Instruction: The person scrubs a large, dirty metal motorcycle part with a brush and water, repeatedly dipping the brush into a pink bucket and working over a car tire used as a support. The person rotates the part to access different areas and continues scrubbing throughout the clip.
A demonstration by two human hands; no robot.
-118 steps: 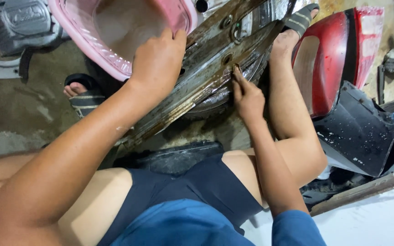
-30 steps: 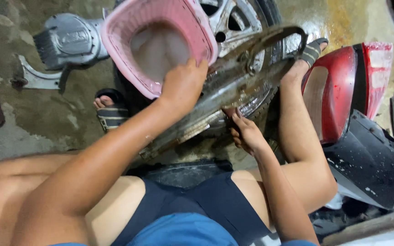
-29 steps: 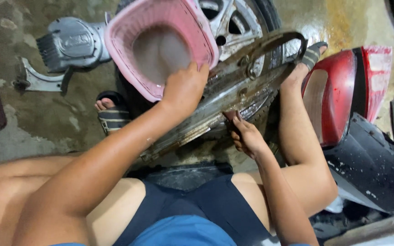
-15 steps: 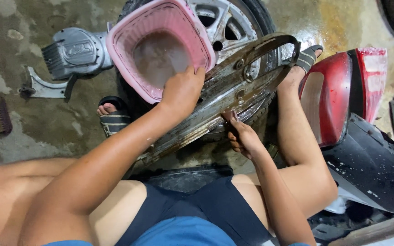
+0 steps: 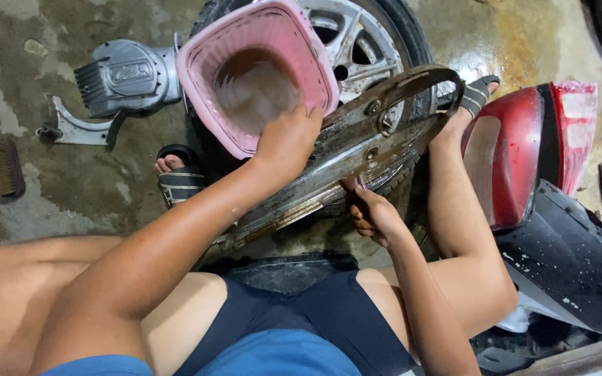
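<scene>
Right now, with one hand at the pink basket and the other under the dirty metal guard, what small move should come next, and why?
Probably wipe the left hand down along the metal guard: it rests on the guard's upper edge beside the pink basket of murky water, grime streaks the lower part, and the right hand steadies it from beneath.

1 view only, from a camera worn on the person's head, facing steeply down over the lap at close range. Thighs and shorts fill the bottom of the frame; both forearms run up from the lower edge toward the centre. The pink basket sits in the upper middle, wet concrete floor spreads over the left, and red bodywork lies at the right edge.
</scene>
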